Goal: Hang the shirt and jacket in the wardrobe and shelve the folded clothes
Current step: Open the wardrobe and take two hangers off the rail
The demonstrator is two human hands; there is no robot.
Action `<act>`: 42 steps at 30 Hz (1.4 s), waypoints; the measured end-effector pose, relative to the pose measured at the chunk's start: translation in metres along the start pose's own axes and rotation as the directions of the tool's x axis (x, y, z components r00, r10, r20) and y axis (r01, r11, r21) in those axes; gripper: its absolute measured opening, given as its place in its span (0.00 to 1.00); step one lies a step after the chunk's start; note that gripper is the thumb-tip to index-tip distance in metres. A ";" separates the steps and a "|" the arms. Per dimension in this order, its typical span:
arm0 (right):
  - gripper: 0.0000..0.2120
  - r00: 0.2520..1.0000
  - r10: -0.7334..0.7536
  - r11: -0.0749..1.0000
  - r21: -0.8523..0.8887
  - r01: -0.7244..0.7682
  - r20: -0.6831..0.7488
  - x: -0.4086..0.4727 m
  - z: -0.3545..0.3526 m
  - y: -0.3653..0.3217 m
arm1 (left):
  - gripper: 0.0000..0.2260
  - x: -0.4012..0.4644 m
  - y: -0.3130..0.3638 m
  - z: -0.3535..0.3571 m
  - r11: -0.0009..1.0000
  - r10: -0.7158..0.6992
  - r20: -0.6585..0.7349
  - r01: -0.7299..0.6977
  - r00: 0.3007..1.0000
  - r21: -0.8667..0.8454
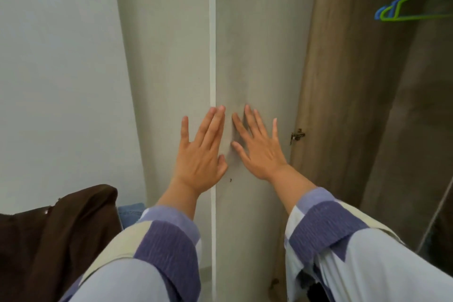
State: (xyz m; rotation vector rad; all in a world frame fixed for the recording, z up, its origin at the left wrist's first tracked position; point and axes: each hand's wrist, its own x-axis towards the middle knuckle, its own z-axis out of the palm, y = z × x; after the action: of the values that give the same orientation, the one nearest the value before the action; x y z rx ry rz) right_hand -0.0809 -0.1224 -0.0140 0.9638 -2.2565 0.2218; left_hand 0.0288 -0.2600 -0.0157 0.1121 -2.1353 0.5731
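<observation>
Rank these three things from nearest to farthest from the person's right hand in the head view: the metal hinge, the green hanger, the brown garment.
From the right hand:
1. Metal hinge, just to its right on the door edge.
2. Brown garment, lower left, past the left hand.
3. Green hanger, upper right inside the wardrobe.

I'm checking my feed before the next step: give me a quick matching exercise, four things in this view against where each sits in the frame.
Things:
1. brown garment
2. hangers
3. hinge
4. hands (left hand, right hand)

Places:
A. upper right, inside the open wardrobe section
B. flat against the grey door panel, centre
C. lower left corner
D. on the wooden door edge, right of the right hand

Pairs: 1-C, 2-A, 3-D, 4-B
</observation>
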 end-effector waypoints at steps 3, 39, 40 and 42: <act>0.31 1.000 -0.029 1.000 -0.006 0.029 -0.011 0.025 0.024 -0.006 | 0.37 0.008 -0.002 0.028 0.995 -0.057 0.051 0.053 0.997 0.081; 0.32 0.996 0.062 0.993 -0.106 -0.056 0.058 0.179 0.156 0.031 | 0.41 0.109 -0.078 0.244 0.954 -0.211 0.326 0.267 0.921 -0.135; 0.32 0.996 0.050 0.993 -0.112 -0.042 0.073 0.178 0.151 0.033 | 0.40 0.110 -0.074 0.241 0.945 -0.232 0.329 0.293 0.915 -0.148; 0.34 0.997 0.008 0.988 -0.157 0.004 0.080 0.174 0.143 0.039 | 0.38 0.115 -0.066 0.234 0.927 -0.278 0.304 0.338 0.911 -0.165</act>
State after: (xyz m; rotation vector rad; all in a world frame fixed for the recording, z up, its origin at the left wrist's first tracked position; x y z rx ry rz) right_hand -0.2691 -0.2519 -0.0081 0.9014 -2.3089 0.0052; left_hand -0.1967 -0.4067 -0.0162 0.4254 -2.3708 0.1419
